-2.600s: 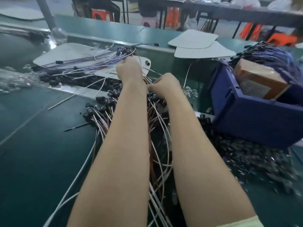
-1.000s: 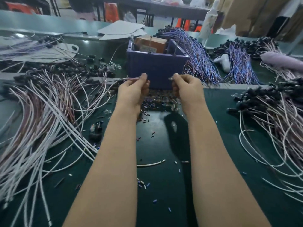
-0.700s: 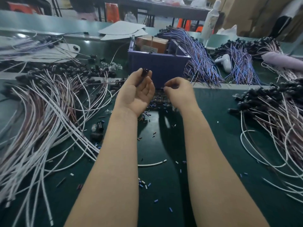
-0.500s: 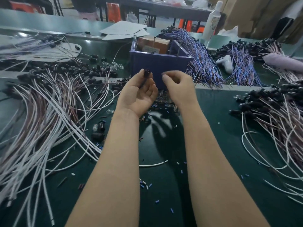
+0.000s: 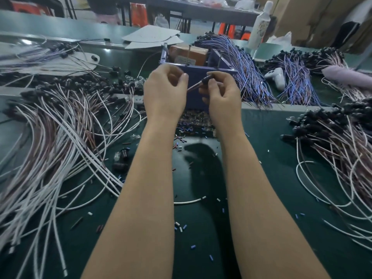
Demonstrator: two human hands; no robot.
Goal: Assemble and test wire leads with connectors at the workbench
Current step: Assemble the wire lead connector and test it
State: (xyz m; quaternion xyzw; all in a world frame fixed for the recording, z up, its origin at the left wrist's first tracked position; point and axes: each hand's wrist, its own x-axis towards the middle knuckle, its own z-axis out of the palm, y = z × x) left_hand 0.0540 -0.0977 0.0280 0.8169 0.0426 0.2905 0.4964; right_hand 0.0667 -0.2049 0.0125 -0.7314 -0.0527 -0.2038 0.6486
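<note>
Scraps of insulation (image 5: pixel 180 228) pepper the green mat (image 5: pixel 265 178) at the bottom of the frame, and up past both forearms we find the action. Half a second ago the left hand (image 5: pixel 165 93) lay palm-up with the black connector at its fingertips. Now it's rolled over, fingers curled, and we cannot tell whether it holds anything. The right hand (image 5: pixel 223 99) has taken over, thumb and forefinger pinching the lead (image 5: pixel 195 86) just below its connector (image 5: pixel 206 79), centre frame, before the blue bin (image 5: pixel 194 101). We read that as a hand-off, with testing likely next. Purple bundles (image 5: pixel 243 63) wait upper right.
</note>
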